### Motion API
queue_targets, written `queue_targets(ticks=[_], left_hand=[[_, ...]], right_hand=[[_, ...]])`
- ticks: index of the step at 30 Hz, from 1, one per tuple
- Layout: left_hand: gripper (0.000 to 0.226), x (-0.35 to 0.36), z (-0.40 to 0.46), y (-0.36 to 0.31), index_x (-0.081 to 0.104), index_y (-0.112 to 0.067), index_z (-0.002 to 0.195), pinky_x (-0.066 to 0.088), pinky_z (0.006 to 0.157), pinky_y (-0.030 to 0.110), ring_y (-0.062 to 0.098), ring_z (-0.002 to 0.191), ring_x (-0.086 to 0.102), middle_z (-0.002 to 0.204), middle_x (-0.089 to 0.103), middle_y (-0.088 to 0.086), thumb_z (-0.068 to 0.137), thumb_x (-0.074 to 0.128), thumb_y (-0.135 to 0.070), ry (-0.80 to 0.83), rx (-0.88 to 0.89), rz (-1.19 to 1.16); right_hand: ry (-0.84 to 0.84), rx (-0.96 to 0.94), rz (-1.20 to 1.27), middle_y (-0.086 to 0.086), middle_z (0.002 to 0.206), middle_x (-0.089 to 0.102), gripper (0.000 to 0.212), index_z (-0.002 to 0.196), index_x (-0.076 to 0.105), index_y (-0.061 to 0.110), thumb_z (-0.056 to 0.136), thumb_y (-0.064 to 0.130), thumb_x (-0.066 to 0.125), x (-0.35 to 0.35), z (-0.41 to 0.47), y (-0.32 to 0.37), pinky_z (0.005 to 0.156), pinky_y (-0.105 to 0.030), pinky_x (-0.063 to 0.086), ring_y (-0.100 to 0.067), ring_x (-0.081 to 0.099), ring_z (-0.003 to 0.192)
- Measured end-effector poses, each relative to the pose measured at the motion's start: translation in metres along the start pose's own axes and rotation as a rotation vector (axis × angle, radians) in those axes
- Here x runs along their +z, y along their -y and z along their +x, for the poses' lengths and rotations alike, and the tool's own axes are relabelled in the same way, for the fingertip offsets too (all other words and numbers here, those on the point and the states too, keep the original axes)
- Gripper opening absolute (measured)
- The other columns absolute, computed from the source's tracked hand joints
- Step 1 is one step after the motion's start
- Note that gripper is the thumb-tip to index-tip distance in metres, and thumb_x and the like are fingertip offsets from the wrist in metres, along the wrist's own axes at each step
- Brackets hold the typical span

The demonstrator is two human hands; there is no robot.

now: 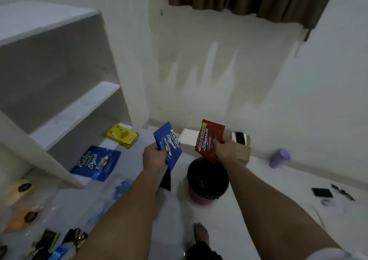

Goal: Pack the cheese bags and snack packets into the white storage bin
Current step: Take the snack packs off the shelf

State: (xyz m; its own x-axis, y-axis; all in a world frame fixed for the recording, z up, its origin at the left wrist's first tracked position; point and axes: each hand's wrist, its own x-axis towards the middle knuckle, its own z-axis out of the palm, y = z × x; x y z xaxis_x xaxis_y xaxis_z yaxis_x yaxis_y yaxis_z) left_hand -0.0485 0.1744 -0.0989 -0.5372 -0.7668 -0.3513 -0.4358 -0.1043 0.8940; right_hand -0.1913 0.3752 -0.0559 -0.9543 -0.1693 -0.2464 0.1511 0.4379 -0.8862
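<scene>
My left hand (pixel 154 157) grips a blue snack packet (pixel 168 145), held upright in the air. My right hand (pixel 231 150) grips a red snack packet (pixel 209 140) beside it, above a black bin. A second blue packet (pixel 95 163) lies flat on the low white ledge at left, with a yellow packet (pixel 122 136) farther back. Clear cheese bags with yellow and orange contents (pixel 17 208) lie blurred at lower left. A white box (pixel 189 137) stands behind my hands by the wall, partly hidden.
A black round bin (pixel 208 180) with a pink base stands on the floor under my hands. White shelves (pixel 59 100) rise at left. A purple cup (pixel 278 158) and small dark items (pixel 322 192) sit at right. More packets (pixel 51 243) lie at bottom left. My foot (pixel 201 232) is below.
</scene>
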Motion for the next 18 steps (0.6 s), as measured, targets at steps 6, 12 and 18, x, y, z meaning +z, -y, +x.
queue_targets(ticks=[6, 12, 18], left_hand=[[0.016, 0.056, 0.000, 0.003, 0.066, -0.023, 0.076, 0.063, 0.076, 0.049, 0.028, 0.083, 0.072, 0.091, 0.075, 0.008, 0.085, 0.067, -0.010, 0.121, -0.036, 0.117], [0.005, 0.133, 0.063, 0.051, 0.071, -0.019, 0.080, 0.062, 0.077, 0.057, 0.031, 0.085, 0.074, 0.090, 0.077, 0.007, 0.075, 0.071, -0.019, 0.206, -0.229, 0.096], [0.012, 0.223, 0.119, 0.123, 0.069, -0.018, 0.084, 0.060, 0.076, 0.061, 0.035, 0.085, 0.073, 0.088, 0.074, 0.012, 0.076, 0.068, -0.026, 0.276, -0.345, 0.179]], right_hand=[[-0.045, 0.133, -0.021, -0.015, 0.114, 0.072, 0.030, 0.122, 0.069, 0.002, 0.098, 0.016, 0.060, -0.019, 0.024, -0.053, 0.080, -0.028, 0.048, -0.022, 0.061, 0.087], [-0.061, 0.326, -0.042, -0.015, 0.107, 0.075, 0.032, 0.116, 0.072, 0.005, 0.089, 0.020, 0.066, -0.023, 0.090, -0.103, 0.086, -0.043, 0.059, -0.031, 0.071, 0.093], [0.000, 0.465, -0.108, -0.007, 0.094, 0.075, 0.015, 0.094, 0.073, 0.021, 0.088, 0.015, 0.060, -0.009, 0.178, -0.159, 0.084, -0.046, 0.061, -0.028, 0.073, 0.087]])
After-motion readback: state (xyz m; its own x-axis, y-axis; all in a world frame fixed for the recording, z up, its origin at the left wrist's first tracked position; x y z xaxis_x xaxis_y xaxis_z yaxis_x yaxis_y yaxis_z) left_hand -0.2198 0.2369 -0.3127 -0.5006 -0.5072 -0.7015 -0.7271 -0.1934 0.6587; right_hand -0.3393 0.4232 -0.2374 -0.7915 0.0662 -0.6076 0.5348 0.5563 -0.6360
